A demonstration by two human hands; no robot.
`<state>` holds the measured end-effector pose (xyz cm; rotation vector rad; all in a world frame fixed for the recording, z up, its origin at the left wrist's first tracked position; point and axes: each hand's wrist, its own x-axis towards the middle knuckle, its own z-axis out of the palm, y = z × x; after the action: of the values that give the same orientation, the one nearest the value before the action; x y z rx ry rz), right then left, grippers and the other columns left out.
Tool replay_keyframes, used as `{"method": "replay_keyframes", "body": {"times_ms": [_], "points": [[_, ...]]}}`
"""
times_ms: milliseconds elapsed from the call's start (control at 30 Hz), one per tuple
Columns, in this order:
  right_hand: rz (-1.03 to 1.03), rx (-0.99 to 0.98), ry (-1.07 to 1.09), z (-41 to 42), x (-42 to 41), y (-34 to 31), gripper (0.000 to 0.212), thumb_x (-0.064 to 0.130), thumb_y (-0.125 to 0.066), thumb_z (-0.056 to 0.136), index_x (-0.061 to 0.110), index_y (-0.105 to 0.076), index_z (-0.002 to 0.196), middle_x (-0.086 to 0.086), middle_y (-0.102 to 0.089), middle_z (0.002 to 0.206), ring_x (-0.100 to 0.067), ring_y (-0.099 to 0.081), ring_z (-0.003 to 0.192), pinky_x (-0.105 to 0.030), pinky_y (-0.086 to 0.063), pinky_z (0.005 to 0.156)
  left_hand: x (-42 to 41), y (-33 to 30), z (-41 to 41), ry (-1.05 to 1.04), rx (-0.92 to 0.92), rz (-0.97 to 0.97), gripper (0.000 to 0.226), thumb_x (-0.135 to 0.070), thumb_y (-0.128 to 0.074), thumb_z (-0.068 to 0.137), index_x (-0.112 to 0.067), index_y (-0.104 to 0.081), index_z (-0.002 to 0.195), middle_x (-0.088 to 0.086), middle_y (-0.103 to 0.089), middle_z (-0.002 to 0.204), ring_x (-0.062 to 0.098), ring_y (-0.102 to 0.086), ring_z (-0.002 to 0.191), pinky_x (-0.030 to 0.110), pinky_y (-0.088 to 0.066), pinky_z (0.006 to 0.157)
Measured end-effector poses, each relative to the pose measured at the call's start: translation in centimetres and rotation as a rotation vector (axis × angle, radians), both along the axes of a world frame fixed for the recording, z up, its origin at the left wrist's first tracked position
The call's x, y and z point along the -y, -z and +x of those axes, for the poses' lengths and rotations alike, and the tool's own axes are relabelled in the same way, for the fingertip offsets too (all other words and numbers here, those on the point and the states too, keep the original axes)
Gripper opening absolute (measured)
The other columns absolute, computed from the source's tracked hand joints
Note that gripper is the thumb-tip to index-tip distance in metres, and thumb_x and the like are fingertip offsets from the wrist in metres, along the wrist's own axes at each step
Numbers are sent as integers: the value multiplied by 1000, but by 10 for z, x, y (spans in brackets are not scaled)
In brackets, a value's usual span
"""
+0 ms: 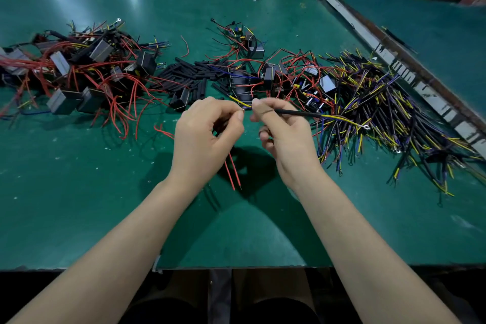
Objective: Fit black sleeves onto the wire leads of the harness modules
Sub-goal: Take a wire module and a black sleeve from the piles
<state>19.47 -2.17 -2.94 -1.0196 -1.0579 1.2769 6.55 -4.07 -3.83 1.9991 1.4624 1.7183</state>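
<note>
Head view: my left hand (207,134) pinches yellow leads (238,101) mid-tabletop; my right hand (281,129) grips a black sleeve (297,112) sliding on. Loose sleeves (189,75) and modules (271,73) wait behind; much remains.

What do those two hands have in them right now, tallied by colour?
Thin red wire ends hanging under the left hand: 2
Thin yellow wire pinched by the left hand: 1
Black tube sleeve gripped by the right hand: 1
Silver ring terminal beyond the sleeve: 1
Total: 5
</note>
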Motion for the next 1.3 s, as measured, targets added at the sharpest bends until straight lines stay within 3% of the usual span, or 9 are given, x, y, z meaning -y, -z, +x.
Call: {"method": "replay_keyframes", "body": {"times_ms": [133, 200, 300, 467, 633, 800, 933, 1300], "points": [[341, 340, 26, 3, -2, 4, 9, 19, -66, 90, 27, -66, 88, 15, -61, 77, -2, -50, 69, -25, -41, 67, -1, 0, -2, -93, 54, 19, 9, -13, -60, 86, -8, -67, 83, 1, -60, 73, 17, -51, 67, 37, -45, 67], [533, 512, 36, 5, -1, 6, 9, 16, -65, 90, 22, -67, 97, 4, -63, 92, -6, -55, 82, -22, -42, 77, -2, 0, -4, -116, 78, 14, 9, -13, -60, 86, -8, -67, 82, -1, -60, 73, 15, -51, 68, 33, -44, 68], [683, 641, 101, 5, -1, 8, 16, 12, -67, 88, 11, -70, 104, -12, -60, 97, -12, -56, 89, -12, -40, 77, -2, 0, -5, -100, 105, -18, 8, -12, -61, 85, -9, -68, 82, -4, -59, 74, 8, -49, 68, 23, -42, 69], [711, 705, 116, 7, -6, 11, 15, 10, -66, 88, 4, -71, 101, -12, -60, 97, -11, -55, 92, -14, -41, 85, -3, 0, -6, -42, 98, -27, 7, -12, -61, 84, -10, -67, 81, -1, -60, 72, 6, -48, 65, 17, -39, 66], [682, 717, 51, 9, -7, 11, 11, 5, -63, 89, 1, -70, 96, -5, -56, 94, -7, -51, 90, -12, -40, 85, -3, 3, -6, -97, 72, -26, 8, -14, -61, 83, -10, -67, 79, 0, -61, 72, 10, -50, 65, 30, -43, 65], [695, 736, 30, 10, -6, 10, 10, 6, -63, 89, 1, -71, 94, -2, -56, 93, -12, -55, 88, -15, -43, 83, -4, 5, -5, -129, 53, -58, 10, -16, -60, 83, -10, -66, 78, -4, -59, 70, 10, -50, 64, 31, -44, 63], [708, 728, 48, 12, -6, 10, 9, 5, -63, 89, 2, -71, 92, -2, -57, 92, -3, -52, 88, -12, -41, 83, -4, 5, -5, -109, -39, -61, 11, -16, -59, 82, -9, -66, 79, 0, -59, 71, 21, -54, 66, 36, -46, 63], [855, 711, 81, 13, -5, 9, 9, -5, -64, 86, -3, -71, 90, -17, -61, 89, -15, -55, 86, -17, -43, 81, -6, 1, -10, -95, -303, -45, 15, -18, -56, 81, -7, -67, 79, 4, -56, 71, 28, -53, 71, 38, -45, 63]]}}
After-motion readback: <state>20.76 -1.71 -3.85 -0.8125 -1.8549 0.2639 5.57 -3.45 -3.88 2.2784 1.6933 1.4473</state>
